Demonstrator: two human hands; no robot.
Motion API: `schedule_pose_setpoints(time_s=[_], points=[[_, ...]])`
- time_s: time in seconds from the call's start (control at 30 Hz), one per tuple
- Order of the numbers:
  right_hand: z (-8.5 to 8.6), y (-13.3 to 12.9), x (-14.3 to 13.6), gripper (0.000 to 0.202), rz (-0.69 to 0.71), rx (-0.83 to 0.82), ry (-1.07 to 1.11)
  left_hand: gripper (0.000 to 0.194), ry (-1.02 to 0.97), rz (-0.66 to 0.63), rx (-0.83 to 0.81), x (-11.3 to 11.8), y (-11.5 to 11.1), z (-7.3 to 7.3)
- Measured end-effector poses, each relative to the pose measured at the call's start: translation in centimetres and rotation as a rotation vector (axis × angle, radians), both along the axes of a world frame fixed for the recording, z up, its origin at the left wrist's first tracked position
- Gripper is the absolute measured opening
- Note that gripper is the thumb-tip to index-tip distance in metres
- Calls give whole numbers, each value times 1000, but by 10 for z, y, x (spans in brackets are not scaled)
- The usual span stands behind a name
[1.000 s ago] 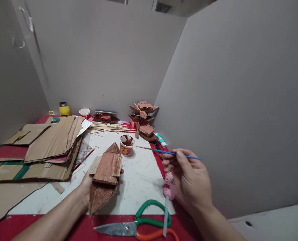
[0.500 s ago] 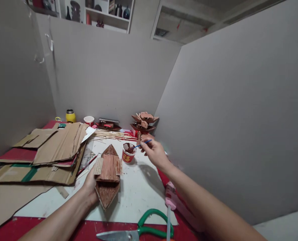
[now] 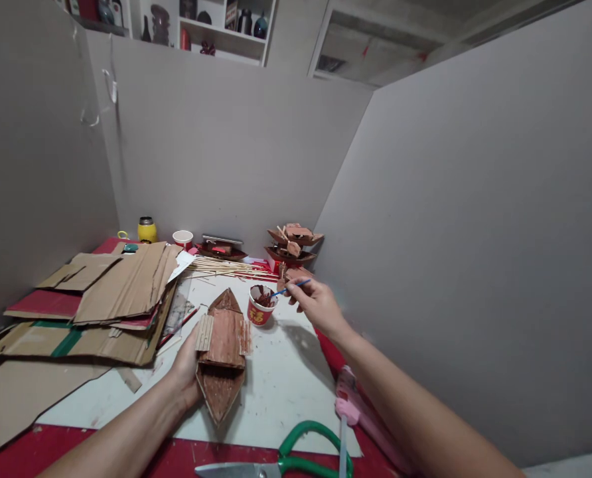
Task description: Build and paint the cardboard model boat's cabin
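A small brown model boat (image 3: 222, 338) with ribbed, paler side flaps rests in my left hand (image 3: 189, 372), whose fingers are partly hidden beneath its left side. My right hand (image 3: 313, 302) pinches a thin blue brush (image 3: 296, 287) over a red and white paper cup (image 3: 261, 312). Dark brown paint coats the cup's inside, and the brush's tip is at the cup's opening. The boat's pointed bow faces away, just left of the cup.
Cardboard sheets (image 3: 121, 285) are piled at left. Thin sticks (image 3: 231, 267), finished-looking boats (image 3: 296, 242), a yellow jar (image 3: 147, 230) and another cup (image 3: 183, 239) stand behind. Green-handled scissors (image 3: 306, 465) and a pink glue gun (image 3: 348, 401) lie in front.
The whole view has shifted slightly, moving things to the right in the picture. Both hands keep their holds, with the brush still at the cup.
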State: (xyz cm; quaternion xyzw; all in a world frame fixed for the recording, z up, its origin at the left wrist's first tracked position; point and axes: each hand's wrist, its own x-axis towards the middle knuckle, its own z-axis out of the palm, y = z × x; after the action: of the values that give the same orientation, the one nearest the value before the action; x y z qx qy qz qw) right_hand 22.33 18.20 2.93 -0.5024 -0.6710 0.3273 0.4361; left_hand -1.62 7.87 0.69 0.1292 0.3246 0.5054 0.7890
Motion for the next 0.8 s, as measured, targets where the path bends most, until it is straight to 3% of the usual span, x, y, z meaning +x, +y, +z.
schedule_pose_setpoints(time_s=[0.3, 0.43, 0.63, 0.8], points=[[0, -14, 10, 20, -185, 28, 330, 38, 29, 48, -6, 3, -1, 3], [0, -24, 15, 16, -226, -31, 539, 38, 40, 54, -3, 4, -1, 5], [8, -71, 13, 30, -177, -179, 767, 38, 60, 42, 14, 5, -2, 2], [6, -112, 2, 28, -176, -167, 836, 41, 90, 7, 8, 8, -3, -4]])
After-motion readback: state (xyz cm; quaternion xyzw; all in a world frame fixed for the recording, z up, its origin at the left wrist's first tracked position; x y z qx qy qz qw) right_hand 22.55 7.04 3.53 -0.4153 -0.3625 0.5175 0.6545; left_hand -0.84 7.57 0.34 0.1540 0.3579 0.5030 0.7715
